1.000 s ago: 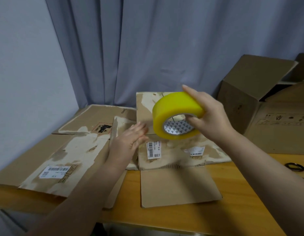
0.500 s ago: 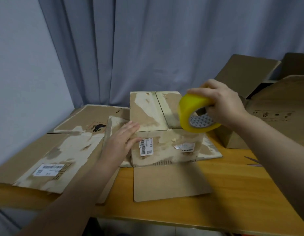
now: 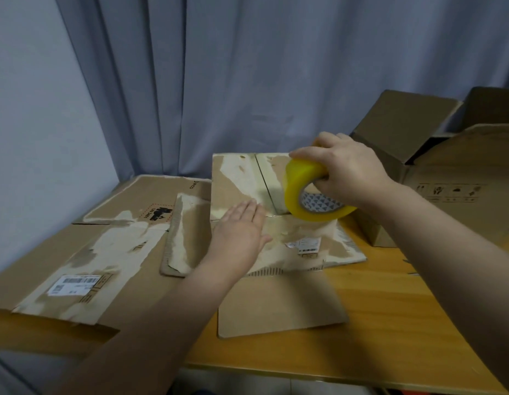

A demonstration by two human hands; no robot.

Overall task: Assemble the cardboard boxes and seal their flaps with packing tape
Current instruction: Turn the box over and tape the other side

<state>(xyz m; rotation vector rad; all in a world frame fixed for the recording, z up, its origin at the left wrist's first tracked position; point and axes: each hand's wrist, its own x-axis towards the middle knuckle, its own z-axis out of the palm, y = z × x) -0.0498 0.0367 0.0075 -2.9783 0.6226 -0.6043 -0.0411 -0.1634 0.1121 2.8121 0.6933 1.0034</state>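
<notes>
My left hand (image 3: 239, 232) lies flat and open on the box (image 3: 239, 181). My right hand (image 3: 344, 166) grips the tape roll (image 3: 304, 192) over the box's far-right part, nearer its flap seam.

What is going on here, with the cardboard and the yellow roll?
A person is working on a small cardboard box on a wooden table. The left hand lies flat on the box. The right hand grips a yellow roll of packing tape, held low near the far flaps. No laid tape strip is visible. Flattened cardboard lies to the left.
</notes>
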